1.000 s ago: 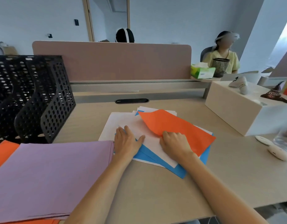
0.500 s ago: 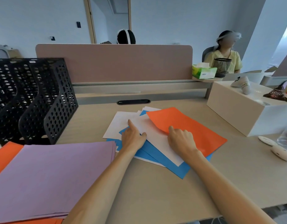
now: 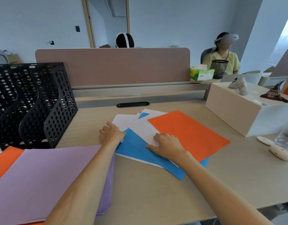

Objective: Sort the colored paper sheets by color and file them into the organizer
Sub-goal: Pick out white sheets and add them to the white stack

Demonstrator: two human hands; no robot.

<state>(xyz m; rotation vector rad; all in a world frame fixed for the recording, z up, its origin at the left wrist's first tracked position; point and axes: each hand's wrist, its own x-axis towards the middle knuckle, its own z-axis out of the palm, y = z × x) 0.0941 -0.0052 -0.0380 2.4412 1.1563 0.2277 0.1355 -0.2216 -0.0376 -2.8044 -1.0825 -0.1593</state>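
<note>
Two hands on the mixed paper pile, mid-counter

The right hand (image 3: pixel 166 146) presses bent fingers (image 3: pixel 158 137) onto a white sheet (image 3: pixel 143 129) beside the orange sheet (image 3: pixel 188 135), with blue sheets (image 3: pixel 133 143) underneath. The left hand (image 3: pixel 111 135) curls at the pile's left edge; whether it pinches paper I cannot tell. The purple stack (image 3: pixel 51 176) lies near-left on the counter (image 3: pixel 156 200), in front of the black organizer (image 3: pixel 42 103)
</note>
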